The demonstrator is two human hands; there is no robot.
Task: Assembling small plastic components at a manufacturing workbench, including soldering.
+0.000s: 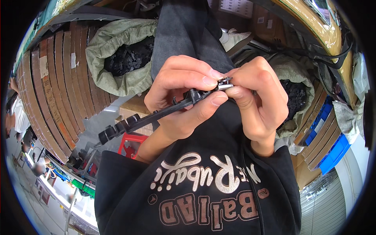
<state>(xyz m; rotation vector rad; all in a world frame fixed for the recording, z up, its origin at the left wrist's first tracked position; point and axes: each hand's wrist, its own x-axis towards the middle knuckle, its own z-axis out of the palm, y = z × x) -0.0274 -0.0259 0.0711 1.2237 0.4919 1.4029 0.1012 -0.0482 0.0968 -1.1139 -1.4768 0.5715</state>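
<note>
A long, narrow black plastic part (145, 118) with raised knobs along it slants from lower left up to my fingertips. My left hand (182, 92) is closed round its upper end, thumb below and fingertips above. At that same end, my right hand (260, 96) is closed in a pinch, thumb and forefinger pressed together. Between the two sets of fingertips shows a small silvery piece (225, 87) against the black plastic. My fingers cover much of it, so I cannot make out its full shape. The hands nearly touch, held before my dark shirt.
Open woven sacks stand on both sides, the left sack (98, 53) and right sack (307, 82) each holding black plastic pieces. Flattened brown cartons (55, 86) are stacked at left. A red stool (131, 144), blue bins (335, 154) and a table edge (333, 33) surround me.
</note>
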